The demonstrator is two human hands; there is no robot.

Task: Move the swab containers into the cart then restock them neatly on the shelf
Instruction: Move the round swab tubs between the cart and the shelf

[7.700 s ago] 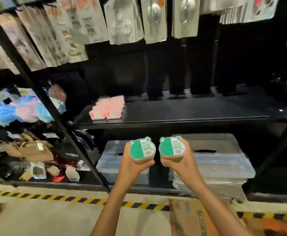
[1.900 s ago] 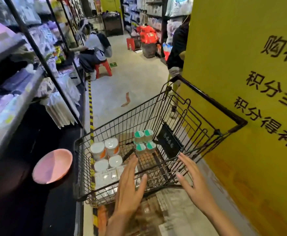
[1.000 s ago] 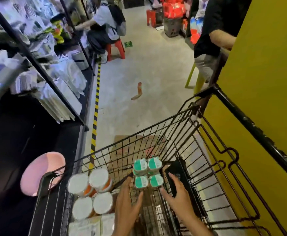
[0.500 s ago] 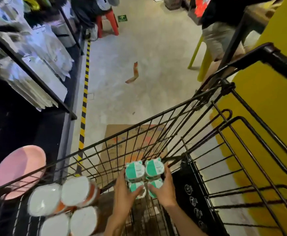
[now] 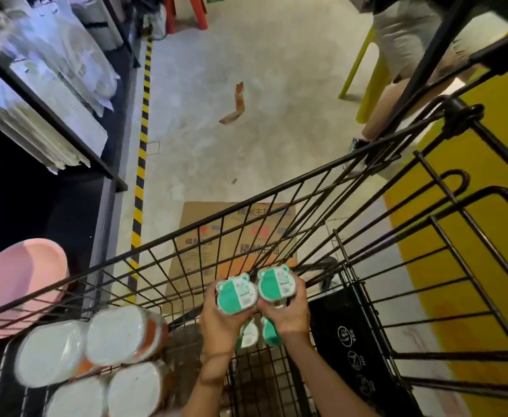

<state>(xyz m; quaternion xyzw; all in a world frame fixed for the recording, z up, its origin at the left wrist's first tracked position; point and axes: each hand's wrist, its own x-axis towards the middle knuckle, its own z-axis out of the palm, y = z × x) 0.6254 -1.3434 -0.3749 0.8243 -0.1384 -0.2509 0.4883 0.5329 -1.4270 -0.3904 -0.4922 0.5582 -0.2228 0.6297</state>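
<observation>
Restocking looks to be the step in hand: left hand [image 5: 221,319] and right hand [image 5: 291,311] each grip a green-lidded swab container [image 5: 236,293] over the cart [image 5: 276,194], two more below, so next comes carrying them to the shelf [image 5: 51,115].

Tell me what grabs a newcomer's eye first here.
Two green-lidded swab containers held up side by side, one in each hand, left hand and right hand, above the black wire cart. White-lidded tubs fill the cart's near-left corner; a yellow wall stands right.
</observation>
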